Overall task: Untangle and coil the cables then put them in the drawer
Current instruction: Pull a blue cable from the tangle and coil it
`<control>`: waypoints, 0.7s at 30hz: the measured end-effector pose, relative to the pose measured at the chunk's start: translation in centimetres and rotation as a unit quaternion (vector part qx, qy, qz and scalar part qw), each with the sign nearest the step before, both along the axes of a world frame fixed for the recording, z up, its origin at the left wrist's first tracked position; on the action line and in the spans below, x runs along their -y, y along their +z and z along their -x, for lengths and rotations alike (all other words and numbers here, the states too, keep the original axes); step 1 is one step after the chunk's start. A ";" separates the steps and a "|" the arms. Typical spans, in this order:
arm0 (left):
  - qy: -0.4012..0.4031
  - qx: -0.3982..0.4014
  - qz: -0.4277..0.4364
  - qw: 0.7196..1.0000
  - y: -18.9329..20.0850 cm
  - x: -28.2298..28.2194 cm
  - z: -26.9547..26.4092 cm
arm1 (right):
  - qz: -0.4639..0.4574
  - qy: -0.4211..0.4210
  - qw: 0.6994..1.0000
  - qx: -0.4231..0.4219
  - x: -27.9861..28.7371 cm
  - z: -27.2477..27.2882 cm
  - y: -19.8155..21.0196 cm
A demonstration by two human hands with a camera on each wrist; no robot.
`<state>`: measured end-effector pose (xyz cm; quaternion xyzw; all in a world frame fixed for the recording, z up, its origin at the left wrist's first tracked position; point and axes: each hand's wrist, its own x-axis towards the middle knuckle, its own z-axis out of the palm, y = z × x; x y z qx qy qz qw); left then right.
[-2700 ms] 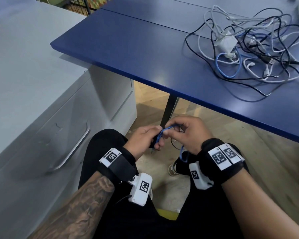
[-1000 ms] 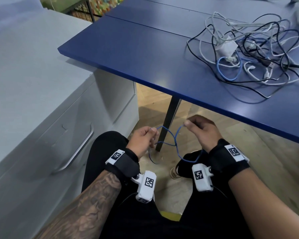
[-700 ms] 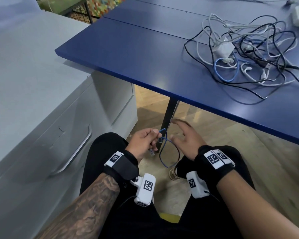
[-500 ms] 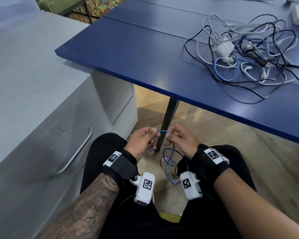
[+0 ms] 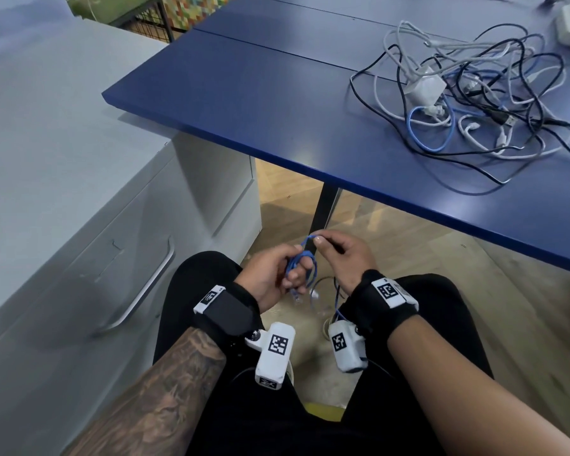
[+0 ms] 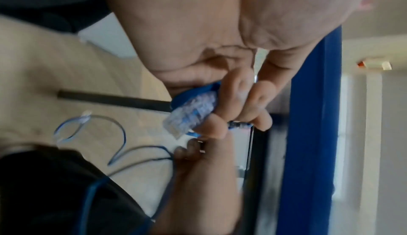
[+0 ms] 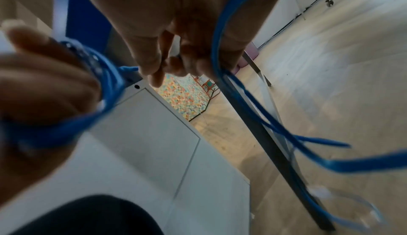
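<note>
Fingers of my left hand [image 5: 270,274] curl round the blue cable [image 5: 301,268] coil; my right hand [image 5: 343,258] pinches its next loop, plug [image 6: 189,115] seemingly clear.

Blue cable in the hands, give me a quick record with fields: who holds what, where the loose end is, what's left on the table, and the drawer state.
left hand: grips coiled loops of the blue cable, clear plug at its fingers
right hand: pinches the cable just above the coil
loose end: hangs below the hands toward the floor
table: blue; cable tangle of black, white and blue leads with a white adapter on it
drawer: shut, at the person's left
stage: coiling, not yet stowed
</note>
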<state>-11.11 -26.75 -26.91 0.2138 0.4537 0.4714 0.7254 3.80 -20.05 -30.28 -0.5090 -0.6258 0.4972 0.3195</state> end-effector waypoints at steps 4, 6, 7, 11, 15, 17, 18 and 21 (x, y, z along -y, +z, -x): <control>0.079 0.149 -0.008 0.986 0.4 -0.1 1.3 | 0.003 0.089 0.994 0.068 1.0 0.7 -2.3; 0.117 0.166 -0.006 0.979 0.0 -0.3 1.9 | 0.000 0.114 0.987 0.114 1.6 0.6 -3.3; 0.130 0.165 -0.008 0.978 -0.1 -0.4 2.2 | 0.010 0.114 0.985 0.126 1.8 0.4 -3.6; 0.161 0.183 -0.019 0.970 -0.2 -0.8 3.8 | 0.085 0.058 0.992 0.074 2.7 -1.2 -4.1; 0.203 0.223 -0.023 0.953 -0.4 -1.3 4.2 | 0.139 0.016 0.990 -0.027 3.2 -1.7 -3.5; 0.231 0.210 -0.026 0.950 -0.7 -1.5 4.0 | 0.094 0.094 0.990 0.052 3.6 -1.4 -3.2; 0.244 0.194 -0.027 0.950 -1.0 -1.5 3.9 | 0.071 0.146 0.982 0.095 3.9 -1.2 -2.9; 0.272 0.122 -0.040 0.954 -1.8 -1.4 3.5 | 0.035 0.253 0.951 0.173 4.8 -0.3 -0.7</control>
